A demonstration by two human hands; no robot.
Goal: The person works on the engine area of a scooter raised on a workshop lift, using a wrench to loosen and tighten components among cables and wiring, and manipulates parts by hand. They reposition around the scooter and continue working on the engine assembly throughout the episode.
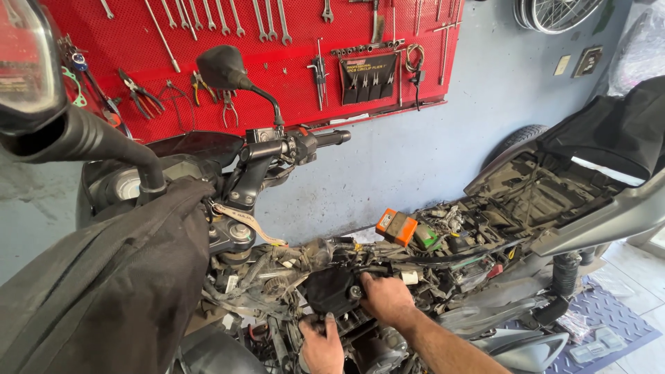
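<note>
A stripped-down scooter (pixel 443 249) stands in front of me with its panels off and its engine bay and wiring bare. Both my hands are down in the bay. My right hand (pixel 385 299) grips the right side of a black plastic housing (pixel 331 289) in the middle of the engine area. My left hand (pixel 321 344) holds the housing's lower front edge, fingers curled under it. The part of the housing beneath my hands is hidden.
The handlebar with its black grip (pixel 305 145) and mirror (pixel 220 67) rises at the left. A dark cover (pixel 111 284) drapes the front. An orange box (pixel 395 226) sits on the frame. The seat (pixel 609 131) is tipped up at the right. A red tool board (pixel 277 55) hangs on the wall.
</note>
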